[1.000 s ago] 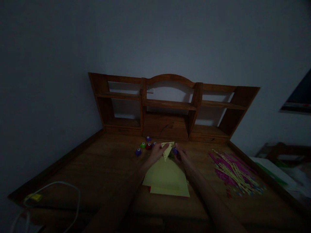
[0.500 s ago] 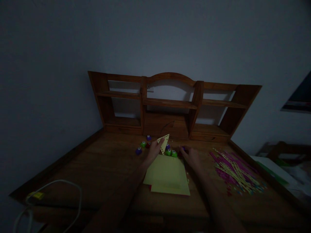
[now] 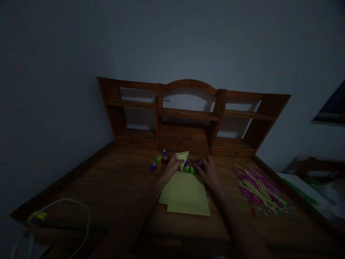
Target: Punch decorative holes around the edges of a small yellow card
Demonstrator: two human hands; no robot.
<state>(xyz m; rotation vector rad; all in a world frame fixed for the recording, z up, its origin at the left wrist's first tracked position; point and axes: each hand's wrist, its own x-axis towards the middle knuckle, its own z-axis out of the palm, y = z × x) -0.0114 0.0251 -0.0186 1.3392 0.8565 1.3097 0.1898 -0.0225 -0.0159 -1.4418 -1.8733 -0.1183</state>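
My left hand (image 3: 172, 167) pinches a pale yellow triangular piece (image 3: 183, 157), holed along its edges and raised above the tabletop. To its right, my right hand (image 3: 209, 172) has its thumb and fingers curled on a small purple piece (image 3: 198, 162) with an eye-like top. Between the hands sit two green eye-topped pieces (image 3: 192, 169), with another purple one partly hidden behind the triangle. Left of my left hand are a red piece (image 3: 164, 160), a green piece (image 3: 159, 159) and two purple pieces (image 3: 153, 166). Flat yellow sheets (image 3: 185, 196) lie below both hands.
On the right of the wooden desk (image 3: 115, 187) lies a pile of yellow holed strips (image 3: 260, 190) and magenta pieces (image 3: 246, 192), with small coloured bits. A wooden shelf unit (image 3: 188, 114) stands at the back. A white cable (image 3: 87, 216) loops at the front left. The scene is dim.
My right hand has shifted slightly left and up, its fingers now spread more around the purple piece. The triangle in my left hand has turned, so its holed top edge lies more level.
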